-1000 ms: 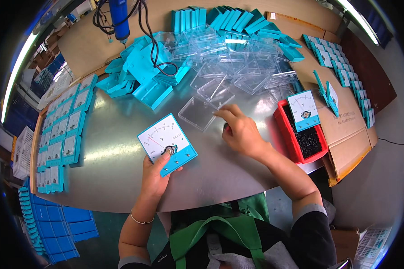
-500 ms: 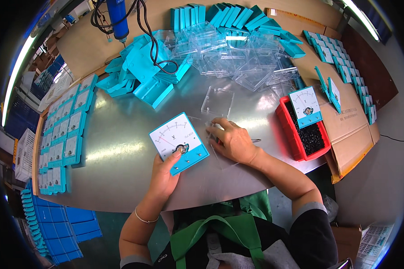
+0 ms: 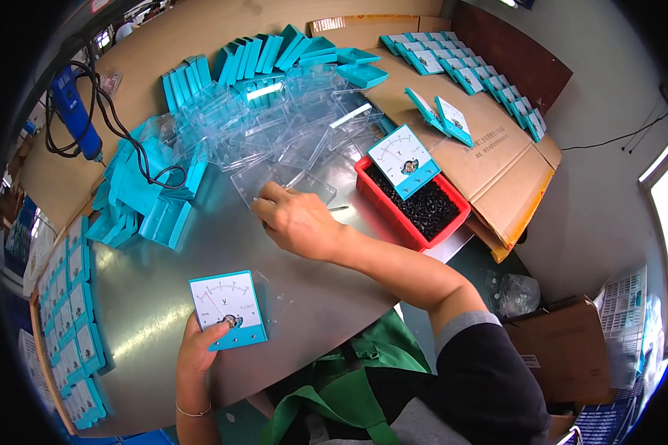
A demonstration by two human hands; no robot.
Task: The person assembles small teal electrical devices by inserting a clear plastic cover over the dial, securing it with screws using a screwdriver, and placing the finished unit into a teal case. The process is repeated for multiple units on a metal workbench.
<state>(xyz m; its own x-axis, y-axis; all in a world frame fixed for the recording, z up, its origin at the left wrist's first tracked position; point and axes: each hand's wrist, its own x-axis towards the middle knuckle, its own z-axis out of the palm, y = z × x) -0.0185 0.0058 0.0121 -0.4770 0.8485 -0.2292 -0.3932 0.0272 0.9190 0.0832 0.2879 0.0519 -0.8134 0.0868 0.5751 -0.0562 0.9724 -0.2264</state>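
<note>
My left hand (image 3: 197, 347) grips a voltmeter (image 3: 228, 308) by its lower left corner, thumb over the coil opening. The meter has a white dial, a thin needle and a teal base with small studs. My right hand (image 3: 297, 219) is closed above the table, against the near side of a clear plastic cover (image 3: 256, 180). What its fingers pinch is hidden. A thin metal tip (image 3: 339, 208) shows just right of that hand; I cannot tell whether it is held. Another clear cover (image 3: 269, 297) lies beside the held meter.
Clear covers (image 3: 274, 130) and teal cases (image 3: 156, 174) are heaped at the back. A red bin (image 3: 453, 219) of small black parts stands right, a meter (image 3: 406, 162) resting on it. Finished-looking meters line the left (image 3: 74, 297) and far right (image 3: 490, 81). A blue electric screwdriver (image 3: 74, 111) hangs at left.
The view has swung to the right. My right hand has moved farther from me, up to the clear cover near the heap. My left hand still holds the voltmeter, now turned more upright.
</note>
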